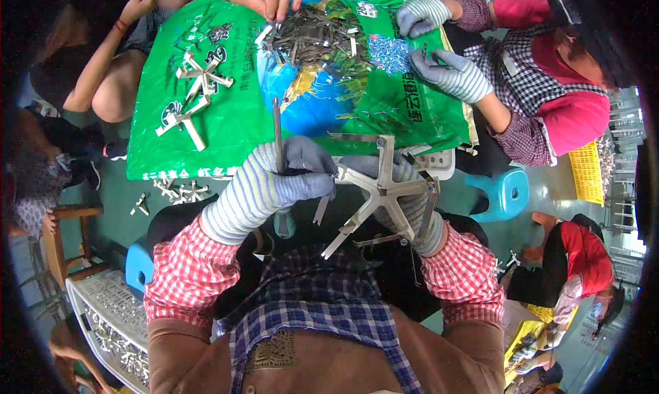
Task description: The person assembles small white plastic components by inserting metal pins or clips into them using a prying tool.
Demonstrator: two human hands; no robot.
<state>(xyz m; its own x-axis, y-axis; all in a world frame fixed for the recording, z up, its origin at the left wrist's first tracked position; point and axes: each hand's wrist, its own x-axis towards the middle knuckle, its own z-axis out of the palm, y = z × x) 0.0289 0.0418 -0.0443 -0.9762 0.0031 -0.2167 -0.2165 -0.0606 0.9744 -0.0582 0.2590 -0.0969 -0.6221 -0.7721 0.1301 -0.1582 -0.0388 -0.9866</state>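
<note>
My left hand (247,184), in a striped white-and-grey glove, is closed around what looks like a screwdriver. Its dark metal shaft (277,133) points up past my fingers, and a teal handle (283,224) shows below the palm. The same hand's thumb and fingertips pinch at the tip of one arm of a five-armed metal star frame (384,190). Behind that frame, my gloved right hand (431,235) grips it from the right, with its fingers partly hidden. Thin metal strips (425,205) hang along some of the frame's arms. Whatever is between my left fingertips is too small to tell.
A green plastic sheet (233,119) covers the work surface, bearing star frames (199,78), a heap of dark metal strips (316,40) and small blue-and-silver parts (390,54). Co-workers' hands (456,75) work at its far and right sides. A blue stool (504,195) stands right.
</note>
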